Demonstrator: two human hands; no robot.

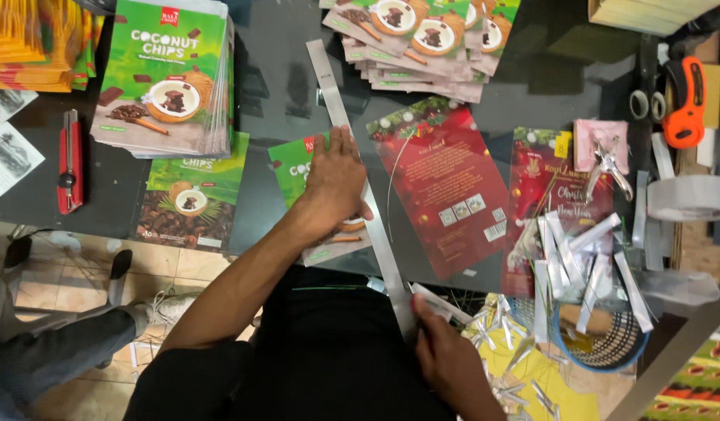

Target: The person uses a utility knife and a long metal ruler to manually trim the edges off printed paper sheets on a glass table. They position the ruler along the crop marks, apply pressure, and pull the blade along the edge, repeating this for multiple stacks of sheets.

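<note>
**Steel rule pinned over green pouch at the near bench edge**

A long steel rule (360, 179) is laid on the dark bench (282, 86). Its long axis runs from the far middle of the bench down to the near edge, the near end leaning slightly rightward.

The left hand (334, 175) is spread flat, palm down, pressing the rule and a green printed pouch (297, 175) beneath it.

The right hand (442, 351) is closed at the rule's near end on a small pale object, likely a cutter; this cannot be told for certain.

Risks, as judged:
- The rule could be skewed if pressure eases, spoiling the line.
- Fingertips lie just beside the rule's edge and could be nicked.
- The red printed pouch (446, 191) just beside the rule could be scored.
</note>
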